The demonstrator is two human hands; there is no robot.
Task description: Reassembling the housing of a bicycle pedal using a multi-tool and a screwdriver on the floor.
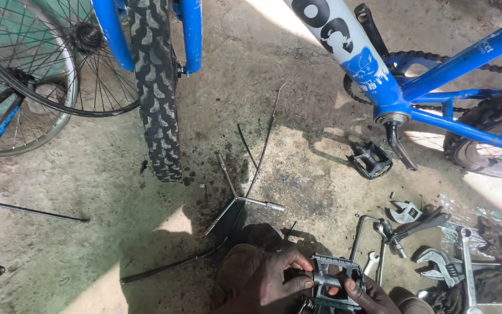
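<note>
A black bicycle pedal [337, 280] sits low in the middle of the view, held between both hands. My left hand [262, 279] grips its left side with the thumb across the frame. My right hand [373, 296] holds it from below right, thumb resting on the axle body. A second black pedal [370, 159] lies on the concrete under the crank arm [399, 145] of a blue bicycle frame [437, 81].
A knobby front tyre [158, 87] stands on the ground between blue fork legs. A three-way socket wrench [240, 200] lies on an oily patch. Several spanners and an adjustable wrench [443, 264] are scattered at the right. Spoked wheels [36, 64] stand at the left.
</note>
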